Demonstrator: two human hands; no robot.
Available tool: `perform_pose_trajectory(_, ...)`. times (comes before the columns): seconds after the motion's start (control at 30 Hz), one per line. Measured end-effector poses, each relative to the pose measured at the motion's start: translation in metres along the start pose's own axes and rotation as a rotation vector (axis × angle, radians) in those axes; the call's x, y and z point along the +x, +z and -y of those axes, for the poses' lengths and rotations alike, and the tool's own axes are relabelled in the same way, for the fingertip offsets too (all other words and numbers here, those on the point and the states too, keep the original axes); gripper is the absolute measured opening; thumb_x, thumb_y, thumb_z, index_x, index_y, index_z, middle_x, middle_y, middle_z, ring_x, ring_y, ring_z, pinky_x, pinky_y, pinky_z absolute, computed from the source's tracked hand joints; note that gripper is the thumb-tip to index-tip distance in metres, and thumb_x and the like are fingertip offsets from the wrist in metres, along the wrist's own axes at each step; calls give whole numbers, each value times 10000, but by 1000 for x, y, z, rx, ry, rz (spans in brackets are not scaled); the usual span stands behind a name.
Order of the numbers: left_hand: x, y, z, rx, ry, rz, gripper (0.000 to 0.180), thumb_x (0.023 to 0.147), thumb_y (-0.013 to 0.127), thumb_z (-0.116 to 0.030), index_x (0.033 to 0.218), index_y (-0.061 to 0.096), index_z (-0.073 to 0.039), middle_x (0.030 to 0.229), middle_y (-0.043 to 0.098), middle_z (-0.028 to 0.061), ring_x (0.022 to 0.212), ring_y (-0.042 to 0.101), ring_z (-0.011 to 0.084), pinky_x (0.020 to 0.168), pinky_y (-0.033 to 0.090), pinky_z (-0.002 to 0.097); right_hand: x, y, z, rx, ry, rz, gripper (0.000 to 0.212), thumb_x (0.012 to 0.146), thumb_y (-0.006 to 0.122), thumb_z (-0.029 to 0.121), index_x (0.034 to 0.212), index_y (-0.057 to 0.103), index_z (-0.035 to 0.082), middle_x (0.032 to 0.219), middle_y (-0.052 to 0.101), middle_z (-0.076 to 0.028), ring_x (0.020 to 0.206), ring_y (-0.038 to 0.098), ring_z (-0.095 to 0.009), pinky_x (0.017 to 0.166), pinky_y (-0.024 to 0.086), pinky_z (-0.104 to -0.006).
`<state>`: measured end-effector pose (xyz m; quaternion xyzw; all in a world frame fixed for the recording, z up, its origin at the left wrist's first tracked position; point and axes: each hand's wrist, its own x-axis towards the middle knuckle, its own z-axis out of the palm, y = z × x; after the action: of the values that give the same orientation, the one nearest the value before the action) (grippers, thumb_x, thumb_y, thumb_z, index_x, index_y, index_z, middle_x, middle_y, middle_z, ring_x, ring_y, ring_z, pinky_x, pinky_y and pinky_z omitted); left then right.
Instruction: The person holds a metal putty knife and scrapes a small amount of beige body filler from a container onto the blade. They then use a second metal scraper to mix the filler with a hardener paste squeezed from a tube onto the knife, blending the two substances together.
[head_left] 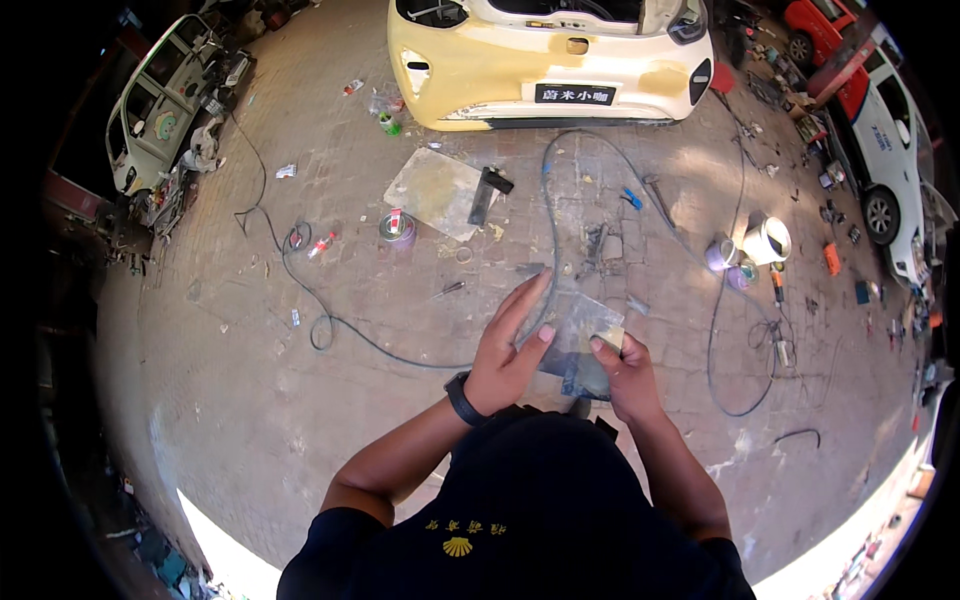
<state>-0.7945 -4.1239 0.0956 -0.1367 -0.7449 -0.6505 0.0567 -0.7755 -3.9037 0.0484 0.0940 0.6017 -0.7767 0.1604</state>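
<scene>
My left hand (512,350) is open, with its fingers stretched out and the thumb apart. A dark band circles that wrist, and the hand is close to the left side of a grey flat sheet (580,325); I cannot tell whether they touch. My right hand (630,378) grips this sheet by its right side, with the thumb on top. Yellowish smears show near the thumb, and the lower part of the sheet is darker. Its exact kind and material are unclear. Ahead on the paving lies a pale stained board (435,192) with a black T-shaped tool (484,197) on its right edge.
A white car (630,80) with yellowish patches stands ahead. A long dark hose (390,357) loops across the paving. An open tin (397,232) stands left, a white bucket (768,240) and purple tins (720,254) right. More cars (885,150) line the sides.
</scene>
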Motion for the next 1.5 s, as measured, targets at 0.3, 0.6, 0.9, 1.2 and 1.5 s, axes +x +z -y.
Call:
perform_pose_trajectory(0.3,-16,21,14,389,242,442,737,968,602,-426,1538,442,14,1614,342,316,1532,293,469,1248,188,583,5,38,-27,-176,-222,120,266,937,689,113,1155,671,-38,1050,725,-91,991,669,-179,857,552,-338)
perform_pose_trajectory(0.6,-23,-38,117,-433,-420,196,774,1109,284,-510,1611,221,76,1671,292,248,1568,257,350,1283,165,448,14,71,-1,98,53,-64,232,1041,656,195,1142,675,-12,988,717,-35,884,641,-85,792,541,-286)
perform_pose_trajectory(0.9,-44,-83,76,-1258,-729,36,850,1068,308,-644,1585,325,31,1612,418,188,1470,432,295,1252,269,453,79,121,-64,-92,152,151,223,1038,669,192,1148,677,-3,1001,713,-26,866,629,-80,773,530,-282)
perform_pose_trajectory(1.2,-69,-185,134,-761,-668,-168,348,1091,536,-230,1326,657,-5,1314,697,152,1229,648,244,1102,458,387,159,116,-111,-38,246,-187,212,1031,665,166,1148,684,-10,1000,727,-40,849,677,-120,772,563,-302)
perform_pose_trajectory(1.5,-33,-260,235,-510,-1030,-613,283,1061,584,-185,1270,667,-15,1211,733,126,1089,702,229,977,522,361,318,167,-208,55,518,-101,255,1018,686,217,1155,692,2,1033,722,-42,907,671,-126,827,548,-314)
